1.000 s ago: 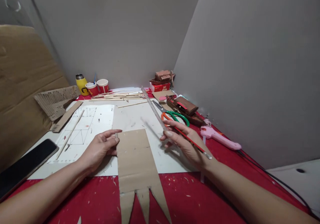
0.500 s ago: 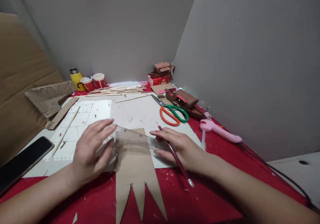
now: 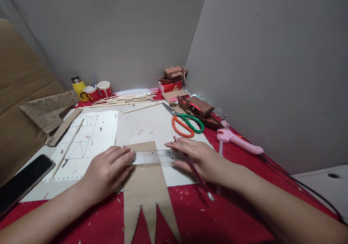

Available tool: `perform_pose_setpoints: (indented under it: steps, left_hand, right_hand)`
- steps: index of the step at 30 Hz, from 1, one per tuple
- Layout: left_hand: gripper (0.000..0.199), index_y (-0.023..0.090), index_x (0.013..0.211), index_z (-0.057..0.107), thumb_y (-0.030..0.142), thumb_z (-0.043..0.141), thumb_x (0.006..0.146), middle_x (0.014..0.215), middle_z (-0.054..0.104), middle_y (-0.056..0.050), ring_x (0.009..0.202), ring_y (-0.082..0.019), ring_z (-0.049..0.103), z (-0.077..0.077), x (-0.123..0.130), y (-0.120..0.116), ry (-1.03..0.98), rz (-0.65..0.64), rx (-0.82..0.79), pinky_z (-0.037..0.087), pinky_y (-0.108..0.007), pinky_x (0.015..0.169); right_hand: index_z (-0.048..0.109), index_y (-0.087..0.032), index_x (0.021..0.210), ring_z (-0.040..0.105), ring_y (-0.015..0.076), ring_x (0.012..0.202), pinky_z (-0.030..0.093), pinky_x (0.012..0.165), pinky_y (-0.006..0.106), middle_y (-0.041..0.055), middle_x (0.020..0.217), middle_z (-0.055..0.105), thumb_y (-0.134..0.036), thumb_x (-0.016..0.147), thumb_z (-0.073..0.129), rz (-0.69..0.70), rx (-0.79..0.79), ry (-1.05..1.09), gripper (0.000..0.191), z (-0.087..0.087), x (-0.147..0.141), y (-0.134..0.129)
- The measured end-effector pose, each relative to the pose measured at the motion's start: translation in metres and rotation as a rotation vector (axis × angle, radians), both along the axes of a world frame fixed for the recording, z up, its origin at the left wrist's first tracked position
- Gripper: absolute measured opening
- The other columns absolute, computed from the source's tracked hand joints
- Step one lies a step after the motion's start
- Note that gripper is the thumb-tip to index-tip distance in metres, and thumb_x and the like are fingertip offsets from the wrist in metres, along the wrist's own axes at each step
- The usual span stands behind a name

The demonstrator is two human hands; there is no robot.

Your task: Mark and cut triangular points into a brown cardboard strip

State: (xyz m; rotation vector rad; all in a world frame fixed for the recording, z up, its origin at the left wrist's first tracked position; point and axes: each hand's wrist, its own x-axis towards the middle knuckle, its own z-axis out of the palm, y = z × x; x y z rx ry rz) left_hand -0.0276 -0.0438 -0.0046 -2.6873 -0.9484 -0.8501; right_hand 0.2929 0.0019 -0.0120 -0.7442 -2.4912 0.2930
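A clear plastic ruler (image 3: 149, 157) lies across the upper part of a cardboard piece (image 3: 145, 186), whose near end is cut into pointed strips. My left hand (image 3: 111, 168) is closed on the ruler's left end, fingers together at the cardboard's left edge. The ruler's right end is between the thumb and fingers of my right hand (image 3: 197, 160). That same hand also carries a dark red and black pencil (image 3: 196, 174), slanting with its tip pointing away and its silver end toward me.
Green-and-orange-handled scissors (image 3: 183, 122), a brown model boat (image 3: 199, 110) and a pink glue gun (image 3: 239, 142) lie to the right. Thin wooden sticks (image 3: 130, 99) are at the back. On the left are a drawn sheet (image 3: 107, 128), a phone (image 3: 27, 180) and leaning cardboard (image 3: 24, 77).
The ruler was tilted above the cardboard and now lies level across it. My left hand has lowered and moved right, its fingers closing on the ruler's end.
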Motion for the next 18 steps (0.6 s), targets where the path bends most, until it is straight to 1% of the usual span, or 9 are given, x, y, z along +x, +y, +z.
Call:
perform_pose_setpoints:
  steps: [4, 7, 10, 12, 14, 15, 16, 18]
  left_hand:
    - [0.031, 0.010, 0.124, 0.062, 0.016, 0.065, 0.093, 0.112, 0.073, -0.017, 0.098, -0.028, 0.068, -0.004, -0.002, 0.002, -0.033, 0.019, -0.092, 0.061, -0.042, 0.079]
    - [0.033, 0.011, 0.126, 0.061, 0.020, 0.064, 0.094, 0.113, 0.073, -0.017, 0.100, -0.028, 0.069, -0.004, -0.007, 0.006, -0.026, 0.041, -0.156, 0.061, -0.043, 0.080]
    - [0.033, 0.010, 0.125, 0.062, 0.023, 0.065, 0.095, 0.111, 0.074, -0.016, 0.097, -0.026, 0.069, 0.000, -0.010, 0.005, -0.052, 0.060, -0.192, 0.061, -0.039, 0.078]
    - [0.030, 0.009, 0.123, 0.063, 0.021, 0.063, 0.096, 0.109, 0.075, -0.016, 0.095, -0.025, 0.070, 0.003, -0.006, -0.004, -0.051, 0.045, -0.136, 0.060, -0.038, 0.078]
    - [0.025, 0.008, 0.119, 0.066, 0.019, 0.060, 0.097, 0.109, 0.076, -0.014, 0.096, -0.025, 0.070, 0.003, 0.002, -0.019, -0.007, 0.010, -0.025, 0.058, -0.039, 0.085]
    - [0.023, 0.009, 0.117, 0.067, 0.019, 0.059, 0.098, 0.109, 0.077, -0.012, 0.098, -0.023, 0.069, 0.002, 0.007, -0.027, 0.029, -0.016, 0.011, 0.057, -0.036, 0.087]
    - [0.022, 0.010, 0.116, 0.068, 0.019, 0.055, 0.100, 0.111, 0.077, -0.010, 0.104, -0.023, 0.069, 0.001, 0.012, -0.035, 0.050, -0.054, 0.040, 0.056, -0.034, 0.089]
    - [0.023, 0.015, 0.111, 0.071, 0.020, 0.050, 0.103, 0.110, 0.077, -0.005, 0.105, -0.020, 0.068, 0.000, 0.019, -0.046, 0.014, -0.086, 0.117, 0.055, -0.029, 0.089]
  right_hand:
    - [0.063, -0.004, 0.127, 0.070, 0.0327, 0.097, 0.058, 0.082, 0.043, 0.0205, 0.107, 0.070, -0.019, 0.093, 0.068, 0.022, -0.020, -0.020, 0.037, -0.002, -0.003, 0.000]
    - [0.062, -0.006, 0.128, 0.070, 0.0316, 0.096, 0.057, 0.082, 0.042, 0.0190, 0.106, 0.070, -0.019, 0.094, 0.068, 0.026, -0.060, -0.032, 0.037, -0.005, -0.005, 0.002]
    - [0.062, -0.008, 0.127, 0.069, 0.0299, 0.093, 0.056, 0.080, 0.041, 0.0170, 0.103, 0.071, -0.019, 0.094, 0.068, 0.019, -0.090, -0.019, 0.036, -0.008, -0.004, 0.003]
    - [0.063, -0.010, 0.125, 0.067, 0.0283, 0.092, 0.054, 0.079, 0.039, 0.0150, 0.101, 0.071, -0.020, 0.094, 0.069, 0.026, -0.104, -0.003, 0.033, -0.008, -0.001, 0.003]
    - [0.063, -0.013, 0.124, 0.065, 0.0266, 0.092, 0.053, 0.079, 0.038, 0.0127, 0.099, 0.070, -0.022, 0.095, 0.069, 0.043, -0.122, 0.011, 0.031, -0.005, 0.003, 0.002]
    - [0.062, -0.014, 0.125, 0.064, 0.0257, 0.091, 0.052, 0.079, 0.037, 0.0115, 0.099, 0.070, -0.023, 0.095, 0.069, 0.053, -0.138, 0.014, 0.031, -0.003, 0.004, 0.001]
    - [0.062, -0.016, 0.125, 0.063, 0.0248, 0.090, 0.052, 0.078, 0.036, 0.0103, 0.098, 0.070, -0.023, 0.096, 0.069, 0.060, -0.156, 0.014, 0.031, 0.000, 0.005, 0.000]
    - [0.061, -0.019, 0.126, 0.063, 0.0237, 0.091, 0.051, 0.078, 0.035, 0.0088, 0.098, 0.069, -0.022, 0.096, 0.068, 0.060, -0.195, 0.001, 0.030, 0.005, 0.008, -0.002]
